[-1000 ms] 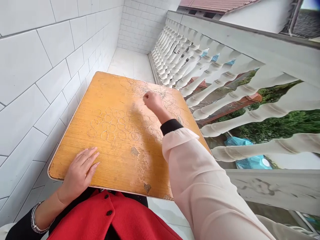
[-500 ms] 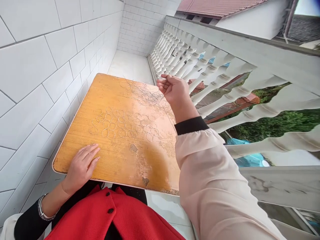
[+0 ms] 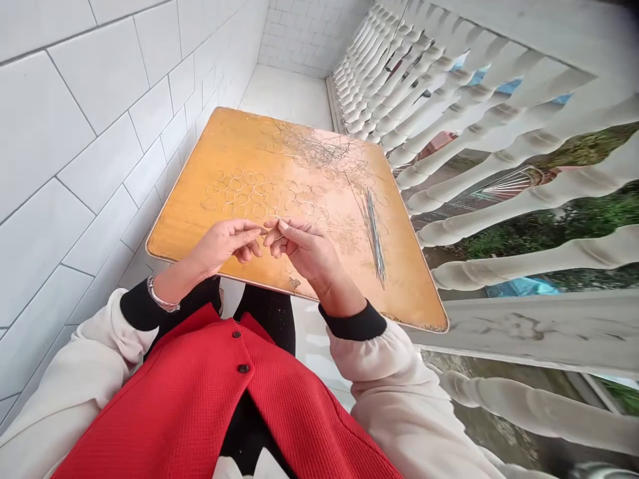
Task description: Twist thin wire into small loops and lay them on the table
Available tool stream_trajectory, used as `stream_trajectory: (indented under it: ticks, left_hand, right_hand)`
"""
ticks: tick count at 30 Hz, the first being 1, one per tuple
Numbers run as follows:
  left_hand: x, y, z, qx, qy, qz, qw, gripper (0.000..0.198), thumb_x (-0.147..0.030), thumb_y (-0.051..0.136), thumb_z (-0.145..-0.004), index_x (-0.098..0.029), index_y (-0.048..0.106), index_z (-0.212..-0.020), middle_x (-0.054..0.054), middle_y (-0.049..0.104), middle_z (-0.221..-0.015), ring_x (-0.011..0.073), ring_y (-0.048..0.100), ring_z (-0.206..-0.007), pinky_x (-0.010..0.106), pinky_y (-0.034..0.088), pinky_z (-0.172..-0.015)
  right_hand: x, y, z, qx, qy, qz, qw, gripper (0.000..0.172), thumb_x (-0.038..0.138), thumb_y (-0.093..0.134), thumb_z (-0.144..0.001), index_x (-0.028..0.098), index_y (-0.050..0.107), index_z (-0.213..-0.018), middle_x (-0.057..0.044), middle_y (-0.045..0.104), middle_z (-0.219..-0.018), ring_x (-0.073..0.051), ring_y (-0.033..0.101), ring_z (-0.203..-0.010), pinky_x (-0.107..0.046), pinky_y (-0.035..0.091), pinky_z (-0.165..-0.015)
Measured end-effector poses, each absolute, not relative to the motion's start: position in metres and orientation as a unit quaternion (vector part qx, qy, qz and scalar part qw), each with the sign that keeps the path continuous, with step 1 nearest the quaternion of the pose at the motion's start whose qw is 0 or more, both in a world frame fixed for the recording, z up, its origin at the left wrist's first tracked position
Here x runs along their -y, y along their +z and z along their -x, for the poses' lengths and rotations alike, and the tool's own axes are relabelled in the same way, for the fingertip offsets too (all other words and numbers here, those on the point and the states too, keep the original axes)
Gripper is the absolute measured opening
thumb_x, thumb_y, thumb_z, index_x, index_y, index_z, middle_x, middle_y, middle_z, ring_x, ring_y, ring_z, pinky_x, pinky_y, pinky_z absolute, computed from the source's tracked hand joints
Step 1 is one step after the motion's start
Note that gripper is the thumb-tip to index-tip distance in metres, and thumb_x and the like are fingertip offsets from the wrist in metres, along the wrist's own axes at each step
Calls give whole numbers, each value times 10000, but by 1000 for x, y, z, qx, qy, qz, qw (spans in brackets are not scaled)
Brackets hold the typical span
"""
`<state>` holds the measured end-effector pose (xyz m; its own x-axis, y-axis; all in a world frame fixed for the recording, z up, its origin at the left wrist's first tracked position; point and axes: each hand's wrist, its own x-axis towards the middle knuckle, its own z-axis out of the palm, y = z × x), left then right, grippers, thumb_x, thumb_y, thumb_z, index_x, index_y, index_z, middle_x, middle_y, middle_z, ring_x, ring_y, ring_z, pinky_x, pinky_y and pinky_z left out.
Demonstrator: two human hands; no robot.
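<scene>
My left hand (image 3: 227, 243) and my right hand (image 3: 299, 249) meet over the near edge of an orange wooden table (image 3: 200, 229). Both pinch a thin piece of wire (image 3: 269, 234) between their fingertips. Several small wire rings (image 3: 254, 193) lie in rows on the middle of the table. A tangle of loose wire (image 3: 319, 153) sits at the far side. A bundle of straight wires (image 3: 375, 229) lies near the right edge, to the right of my right hand.
A white tiled wall (image 3: 90, 113) runs along the left. A white stone balustrade (image 3: 479, 140) closes the right side, with garden below. The narrow tiled balcony floor (image 3: 289, 93) stretches beyond the table. My red garment (image 3: 219, 406) fills the foreground.
My right hand came back from the far wire tangle toward me. My left hand lifted off the table and joined it. Both now pinch a wire.
</scene>
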<state>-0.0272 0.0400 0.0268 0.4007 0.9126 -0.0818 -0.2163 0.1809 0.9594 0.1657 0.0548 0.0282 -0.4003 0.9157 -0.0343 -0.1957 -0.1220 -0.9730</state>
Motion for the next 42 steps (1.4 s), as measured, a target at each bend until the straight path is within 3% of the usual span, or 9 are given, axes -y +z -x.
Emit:
stream_trajectory:
  ticks: [2, 5, 8, 12, 18, 22, 30, 35, 42]
  left_hand:
    - [-32, 23, 27, -362, 441, -484, 663, 257, -372, 758, -799, -128, 695, -850, -18, 639, -603, 30, 463, -455, 172, 338, -470]
    - [-20, 20, 28, -366, 472, -464, 655, 228, -350, 729, -821, -127, 703, -857, -19, 633, -589, 27, 441, -448, 168, 295, -448]
    - [-10, 19, 27, -379, 492, -436, 652, 224, -339, 716, -829, -126, 696, -896, -10, 655, -611, 32, 460, -459, 168, 311, -458]
    - [0, 18, 23, -391, 508, -414, 646, 307, -306, 715, -832, -140, 659, -1084, -11, 695, -642, 36, 485, -455, 160, 335, -461]
    - [11, 18, 14, -377, 480, -454, 649, 296, -374, 759, -796, -133, 663, -939, 19, 740, -731, 90, 654, -583, 196, 493, -564]
    - [12, 15, 12, -373, 480, -492, 623, 318, -390, 770, -781, -143, 700, -968, 8, 737, -730, 86, 649, -590, 207, 512, -591]
    - [5, 18, 27, -396, 499, -454, 622, 256, -361, 760, -786, -129, 686, -865, -13, 658, -601, 45, 505, -452, 172, 369, -455]
    - [5, 22, 27, -403, 506, -450, 616, 228, -330, 758, -790, -125, 666, -829, -20, 628, -578, 39, 472, -442, 170, 334, -440]
    - [2, 23, 28, -387, 509, -466, 612, 189, -303, 730, -814, -125, 671, -837, -17, 631, -587, 35, 472, -450, 164, 340, -449]
  right_hand:
    - [-44, 22, -165, 498, 655, 366, 435, 243, 409, 810, -716, 200, 747, -824, 2, 702, -695, -67, 546, -499, -205, 448, -477]
    - [-30, 14, -162, 478, 634, 377, 477, 220, 371, 832, -670, 230, 741, -813, 0, 718, -793, -71, 545, -554, -214, 456, -501]
    - [-18, 7, -156, 476, 604, 383, 512, 189, 383, 810, -702, 239, 717, -782, -8, 719, -855, -88, 583, -625, -224, 488, -545]
    - [-13, 0, -150, 465, 584, 395, 535, 202, 411, 791, -728, 239, 700, -781, 0, 691, -788, -96, 601, -630, -235, 518, -587]
    - [-17, -3, -140, 400, 631, 380, 545, 284, 397, 852, -606, 231, 693, -773, 26, 664, -698, -86, 572, -568, -226, 505, -560]
    - [-17, -3, -136, 385, 647, 371, 544, 261, 385, 815, -637, 225, 668, -781, 52, 588, -614, -69, 471, -485, -214, 426, -479]
    - [-14, 2, -149, 478, 559, 399, 548, 269, 474, 748, -753, 220, 677, -806, 74, 443, -524, -57, 288, -412, -228, 225, -389]
    - [-10, 0, -155, 561, 508, 391, 523, 345, 560, 750, -766, 229, 693, -848, 66, 477, -535, -63, 332, -419, -231, 250, -395]
    - [-3, -2, -156, 575, 515, 393, 499, 327, 532, 750, -785, 231, 719, -908, 46, 598, -596, -66, 459, -435, -227, 373, -451]
